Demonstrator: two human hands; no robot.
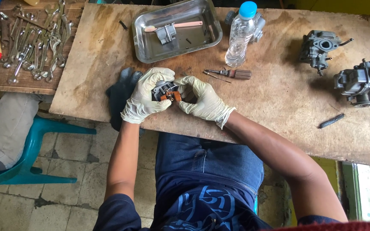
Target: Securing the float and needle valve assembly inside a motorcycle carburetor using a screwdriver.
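Stainless steel tray (pixel 144 49) sits at the far edge of your wooden workbench (pixel 275 107), holding one grey metal bracket part (pixel 166 33), one pink-handled brush (pixel 176 25) and a small dark bit you can't make out. One clear plastic bottle (pixel 240 36) with a blue cap stands just right of the tray. Your two gloved hands meet at the near edge of the bench: your left hand (pixel 144 96) wraps closed around a small carburetor part (pixel 164 90), and your right hand (pixel 202 99) pinches its orange float (pixel 171 96) with the fingertips. One screwdriver (pixel 230 73) lies just beyond your right hand. Two carburetor bodies (pixel 322 46) rest at the far right, well apart from you. Many wrenches (pixel 35 42) are heaped on the bench to your left; they are too tangled to count.
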